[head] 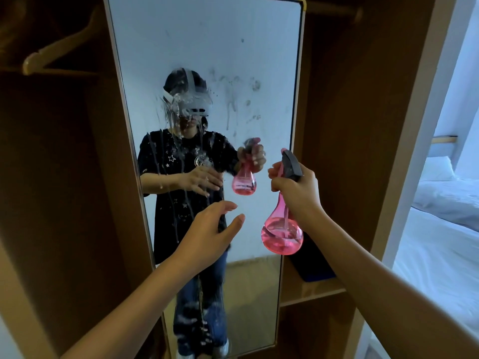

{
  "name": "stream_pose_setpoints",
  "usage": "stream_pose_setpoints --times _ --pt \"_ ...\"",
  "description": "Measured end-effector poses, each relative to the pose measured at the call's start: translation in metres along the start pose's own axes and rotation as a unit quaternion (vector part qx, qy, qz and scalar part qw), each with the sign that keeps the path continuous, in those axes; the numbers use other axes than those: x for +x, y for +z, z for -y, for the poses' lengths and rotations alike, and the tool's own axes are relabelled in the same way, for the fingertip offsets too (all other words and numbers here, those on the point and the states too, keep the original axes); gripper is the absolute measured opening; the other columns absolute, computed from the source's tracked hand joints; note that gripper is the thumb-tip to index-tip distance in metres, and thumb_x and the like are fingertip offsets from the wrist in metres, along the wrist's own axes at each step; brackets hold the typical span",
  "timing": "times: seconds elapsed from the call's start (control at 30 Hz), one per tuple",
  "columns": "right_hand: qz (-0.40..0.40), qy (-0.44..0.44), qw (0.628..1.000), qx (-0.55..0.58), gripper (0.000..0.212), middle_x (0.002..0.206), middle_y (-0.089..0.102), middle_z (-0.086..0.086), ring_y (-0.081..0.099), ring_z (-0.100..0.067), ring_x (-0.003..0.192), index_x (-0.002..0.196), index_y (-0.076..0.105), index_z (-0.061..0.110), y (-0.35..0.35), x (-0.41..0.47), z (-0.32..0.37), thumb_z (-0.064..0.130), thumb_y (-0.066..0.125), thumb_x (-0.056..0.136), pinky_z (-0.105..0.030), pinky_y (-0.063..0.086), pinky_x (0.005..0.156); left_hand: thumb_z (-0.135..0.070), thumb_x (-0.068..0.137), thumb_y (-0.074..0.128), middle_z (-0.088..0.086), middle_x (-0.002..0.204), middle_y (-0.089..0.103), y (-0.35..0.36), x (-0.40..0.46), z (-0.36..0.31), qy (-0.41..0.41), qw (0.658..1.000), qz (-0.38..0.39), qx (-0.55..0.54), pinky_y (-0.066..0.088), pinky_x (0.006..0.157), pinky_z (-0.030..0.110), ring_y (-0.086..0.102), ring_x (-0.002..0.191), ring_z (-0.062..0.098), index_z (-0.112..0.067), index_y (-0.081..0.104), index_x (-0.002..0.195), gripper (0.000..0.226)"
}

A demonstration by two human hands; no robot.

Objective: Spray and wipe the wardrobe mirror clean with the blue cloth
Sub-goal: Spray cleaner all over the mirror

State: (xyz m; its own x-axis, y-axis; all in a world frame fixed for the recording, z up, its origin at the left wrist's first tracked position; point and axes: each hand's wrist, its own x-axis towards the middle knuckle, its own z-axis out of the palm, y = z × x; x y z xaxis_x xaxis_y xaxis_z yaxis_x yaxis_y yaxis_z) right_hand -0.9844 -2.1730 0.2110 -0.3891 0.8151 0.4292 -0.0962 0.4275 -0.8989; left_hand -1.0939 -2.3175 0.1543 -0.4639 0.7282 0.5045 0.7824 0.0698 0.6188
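The tall wardrobe mirror (259, 53) fills the middle of the view, with smudges at its centre right and wet spray streaks running down its left half. My right hand (298, 190) grips the neck of a pink spray bottle (282, 234) with a dark grey head, held upright just in front of the mirror's right edge. My left hand (210, 234) hovers in front of the glass with fingers relaxed and spread, holding nothing. A blue cloth (318, 275) lies on the wardrobe shelf behind my right forearm, mostly hidden.
The mirror stands inside a brown wooden wardrobe (350, 112). A wooden hanger (51, 53) hangs at the upper left. A shelf (311, 291) juts out right of the mirror. Past the wardrobe's right side is a bed (440, 229) with white sheets.
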Motion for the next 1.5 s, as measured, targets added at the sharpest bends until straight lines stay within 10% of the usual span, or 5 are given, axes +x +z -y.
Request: stream_pose_setpoints --times 0.6,0.73,1.5 --pt "0.109 -0.034 0.993 -0.019 0.017 0.077 0.068 -0.011 0.059 -0.025 0.066 0.075 0.060 0.012 0.036 -0.032 -0.014 -0.003 0.062 0.068 -0.039 0.052 0.060 -0.040 0.093 0.053 -0.006 0.128 0.058 -0.008 -0.013 0.012 -0.017 0.999 -0.033 -0.006 0.036 0.095 0.017 0.051 0.118 0.005 -0.017 0.055 0.130 0.043" --pt "0.126 -0.043 0.991 -0.001 0.029 0.075 0.067 0.004 0.058 -0.004 0.062 0.069 0.056 0.028 0.050 -0.039 -0.012 0.001 0.064 0.070 -0.014 0.042 0.050 -0.039 0.093 0.054 -0.005 0.127 0.059 -0.014 -0.018 0.018 -0.029 0.999 -0.040 -0.002 0.037 0.095 0.018 0.052 0.117 0.005 -0.016 0.055 0.129 0.042" --pt "0.242 -0.047 0.969 0.021 0.022 0.078 0.059 0.005 0.052 -0.007 0.066 0.089 0.061 0.014 0.125 -0.076 -0.006 -0.002 0.063 0.074 -0.014 0.040 0.058 -0.040 0.094 0.052 -0.010 0.120 0.059 -0.066 -0.061 0.054 -0.082 0.993 -0.078 0.042 0.042 0.096 0.023 0.053 0.113 0.003 -0.023 0.058 0.122 0.033"
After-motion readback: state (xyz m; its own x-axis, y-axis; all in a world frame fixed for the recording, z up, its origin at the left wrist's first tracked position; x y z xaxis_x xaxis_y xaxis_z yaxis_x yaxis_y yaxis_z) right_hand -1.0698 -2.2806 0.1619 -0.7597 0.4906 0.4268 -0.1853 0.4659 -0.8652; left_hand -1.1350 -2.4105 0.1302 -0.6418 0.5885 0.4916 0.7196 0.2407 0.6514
